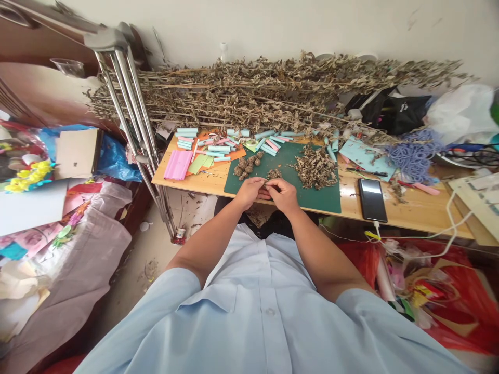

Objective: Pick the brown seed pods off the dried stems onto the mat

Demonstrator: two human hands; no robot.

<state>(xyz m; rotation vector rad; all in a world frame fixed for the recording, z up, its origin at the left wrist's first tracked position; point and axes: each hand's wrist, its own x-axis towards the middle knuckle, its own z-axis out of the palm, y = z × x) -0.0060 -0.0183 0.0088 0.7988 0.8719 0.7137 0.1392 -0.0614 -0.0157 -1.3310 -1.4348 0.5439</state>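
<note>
Near the green cutting mat's (pixel 323 200) bottom edge, left hand (pixel 248 192) and right hand (pixel 282 196) pinch shut on something hidden, below a small leaf clump (pixel 274 174), with leaf balls (pixel 245 166) done and a loose leaf heap (pixel 315 167) left

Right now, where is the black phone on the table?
In the head view, the smartphone lies on the right side of the wooden table, just right of the green cutting mat.

pale blue short-sleeved shirt (pixel 249 332), front button (pixel 270 311)
</note>
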